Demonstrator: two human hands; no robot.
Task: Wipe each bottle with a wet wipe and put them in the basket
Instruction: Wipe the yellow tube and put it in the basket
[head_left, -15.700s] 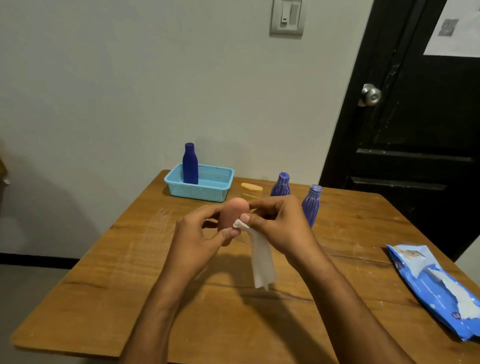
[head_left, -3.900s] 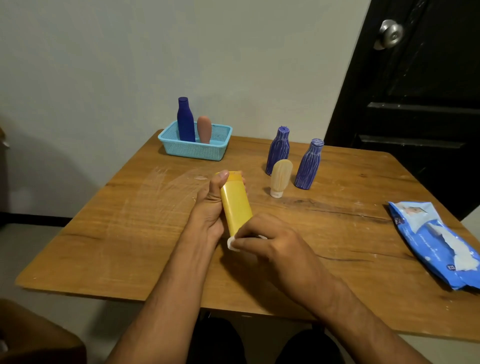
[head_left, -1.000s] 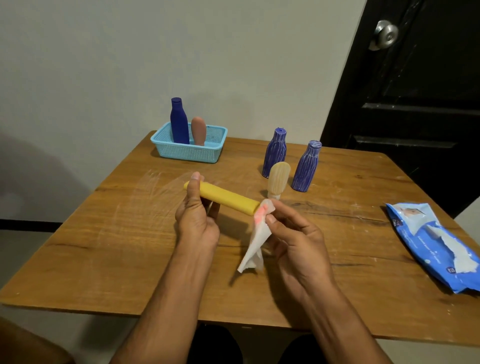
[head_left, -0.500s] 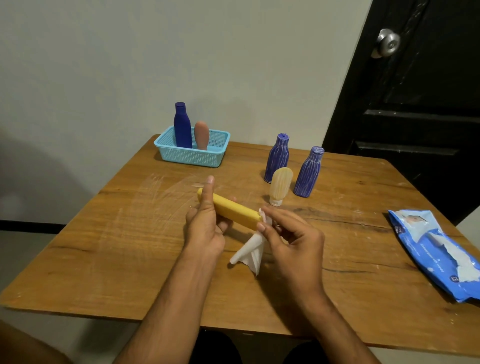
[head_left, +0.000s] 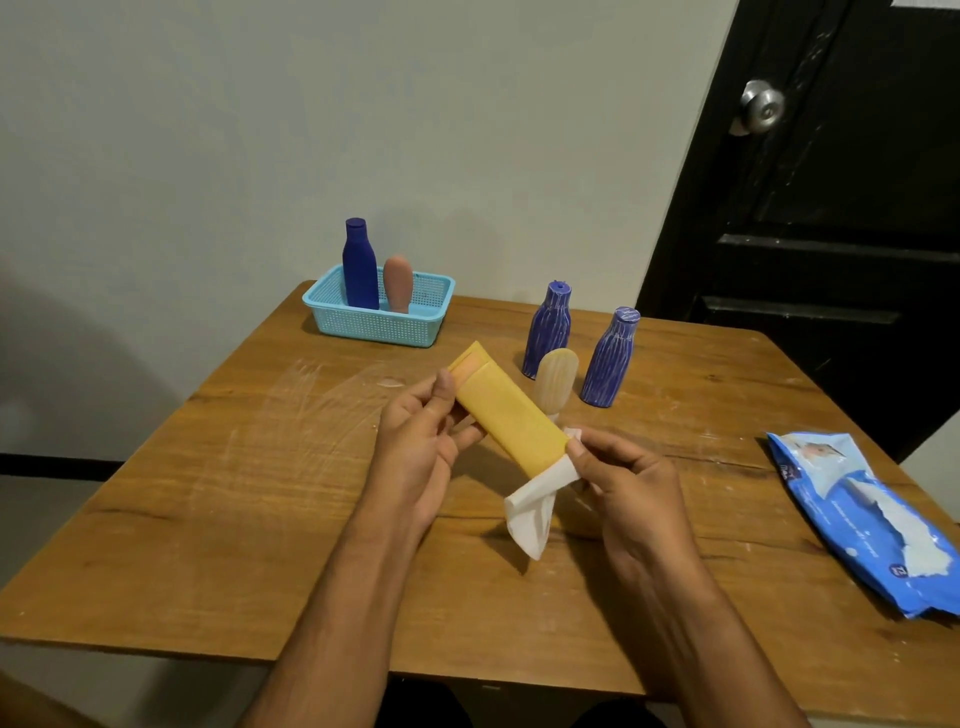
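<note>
Yellow tube bottle (head_left: 506, 415): showing mustard yellow, with a paler orange band at its far end.
Wet wipe (head_left: 537, 512): showing plain white.
Basket (head_left: 379, 325): showing light turquoise, with a fine mesh pattern on its walls.
Tall bottle (head_left: 359, 265): showing solid deep blue.
Rounded bottle (head_left: 398, 283): showing dull pinkish brown.
Two ribbed bottles (head_left: 548, 330) (head_left: 609, 358): showing blue-violet with pale vertical streaks.
Small upturned bottle (head_left: 557, 376): showing cream beige, faintly streaked.
Wipes packet (head_left: 862, 519): showing bright blue with white patches.
Table (head_left: 234, 493): showing warm brown wood grain with whitish scuffs.
Door (head_left: 831, 208): showing black, with a silver knob (head_left: 761, 106).

Tilted yellow bottle (head_left: 506, 415), white wipe (head_left: 537, 501) round its lower end.
</note>
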